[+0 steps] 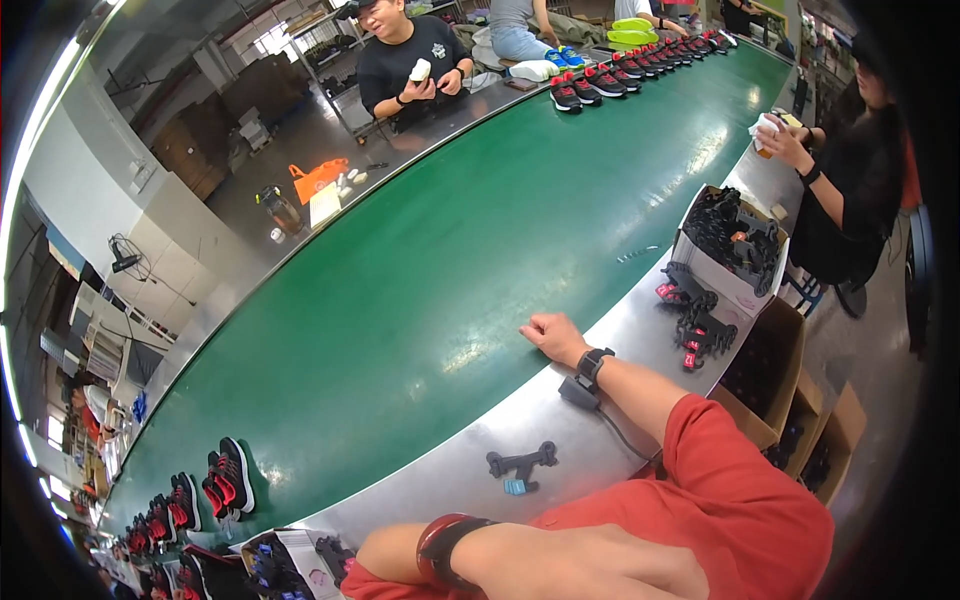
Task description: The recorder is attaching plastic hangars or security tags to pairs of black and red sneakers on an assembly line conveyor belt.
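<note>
My right hand (555, 338), with a black band at the wrist, rests loosely curled at the near edge of the green conveyor belt (400, 290); nothing shows in its fingers. Beside that wrist, on the metal ledge (470, 430), is a small black device (578, 393) with a cable. A black plastic hanger (522, 462) with a blue tag lies on the ledge between my arms. My left hand (590, 562) is held across my red shirt at the lower edge, its back towards me; its fingers are hidden.
More black hangers (700, 325) with red tags lie right of my right arm, beside a full box (735, 245). Black-and-red sneakers stand on the belt at far right (605, 82) and near left (230, 478). People stand across (415, 65) and at right (850, 170).
</note>
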`<control>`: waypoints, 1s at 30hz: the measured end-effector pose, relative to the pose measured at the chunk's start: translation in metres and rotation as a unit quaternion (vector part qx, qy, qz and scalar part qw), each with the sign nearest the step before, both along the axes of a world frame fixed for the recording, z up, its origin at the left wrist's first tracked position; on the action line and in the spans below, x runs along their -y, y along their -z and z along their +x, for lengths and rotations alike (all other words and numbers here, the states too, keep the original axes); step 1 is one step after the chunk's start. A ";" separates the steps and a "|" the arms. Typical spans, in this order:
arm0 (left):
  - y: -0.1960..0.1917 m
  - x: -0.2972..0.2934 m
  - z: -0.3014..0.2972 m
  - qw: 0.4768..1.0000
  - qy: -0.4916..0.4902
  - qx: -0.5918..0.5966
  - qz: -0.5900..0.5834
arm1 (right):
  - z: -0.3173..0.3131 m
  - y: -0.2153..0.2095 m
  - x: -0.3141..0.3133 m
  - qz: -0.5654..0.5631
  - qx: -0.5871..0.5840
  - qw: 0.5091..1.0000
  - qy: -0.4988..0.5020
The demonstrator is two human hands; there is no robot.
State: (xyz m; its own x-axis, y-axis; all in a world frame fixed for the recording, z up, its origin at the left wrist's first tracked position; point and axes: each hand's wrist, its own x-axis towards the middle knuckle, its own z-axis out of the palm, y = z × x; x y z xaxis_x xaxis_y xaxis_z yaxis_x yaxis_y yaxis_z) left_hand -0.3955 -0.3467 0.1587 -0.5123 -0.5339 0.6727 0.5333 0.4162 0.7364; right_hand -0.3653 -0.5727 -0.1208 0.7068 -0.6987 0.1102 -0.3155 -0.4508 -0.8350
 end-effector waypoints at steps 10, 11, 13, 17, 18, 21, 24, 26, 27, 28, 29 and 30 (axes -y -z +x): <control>0.057 -0.031 0.032 0.948 -0.278 0.132 0.080 | -0.004 0.002 -0.004 0.012 -0.006 1.000 0.000; 0.071 -0.040 0.044 0.908 -0.358 0.182 0.119 | -0.003 0.001 -0.003 0.003 0.002 1.000 -0.001; 0.104 -0.054 0.066 0.819 -0.499 0.189 0.213 | -0.002 0.005 -0.003 -0.023 -0.009 1.000 -0.005; 0.185 -0.085 0.109 0.670 -0.657 0.063 0.339 | 0.000 0.008 0.006 -0.051 -0.014 0.999 -0.006; 0.199 -0.094 0.118 0.642 -0.679 0.045 0.353 | -0.001 0.001 0.004 -0.012 -0.028 1.000 -0.004; 0.229 -0.109 0.123 0.591 -0.696 0.021 0.408 | 0.003 -0.002 0.007 -0.036 0.008 0.999 -0.014; 0.253 -0.101 0.132 0.576 -0.697 -0.004 0.428 | 0.013 0.014 0.012 0.000 0.001 1.000 -0.025; 0.264 -0.096 0.131 0.577 -0.692 -0.008 0.435 | 0.013 0.013 0.010 -0.030 -0.014 0.999 -0.016; 0.267 -0.093 0.131 0.586 -0.690 -0.012 0.426 | 0.011 0.012 0.008 -0.021 -0.004 1.000 -0.020; 0.267 -0.088 0.132 0.595 -0.688 -0.016 0.415 | 0.011 0.010 0.006 -0.020 -0.009 1.000 -0.019; 0.264 -0.079 0.132 0.583 -0.701 -0.023 0.410 | 0.012 0.007 0.005 -0.009 -0.005 1.000 -0.017; 0.265 -0.081 0.127 0.587 -0.699 -0.023 0.408 | 0.010 0.000 0.005 -0.001 0.002 1.000 -0.014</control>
State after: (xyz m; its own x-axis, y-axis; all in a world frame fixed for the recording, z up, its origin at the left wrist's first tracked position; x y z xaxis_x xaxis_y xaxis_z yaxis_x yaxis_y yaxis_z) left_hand -0.2687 -0.2657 -0.1061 0.8188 -0.5647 -0.1033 0.1177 -0.0111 0.9930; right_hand -0.3550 -0.5781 -0.1208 0.7256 -0.6787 0.1138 -0.2999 -0.4607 -0.8353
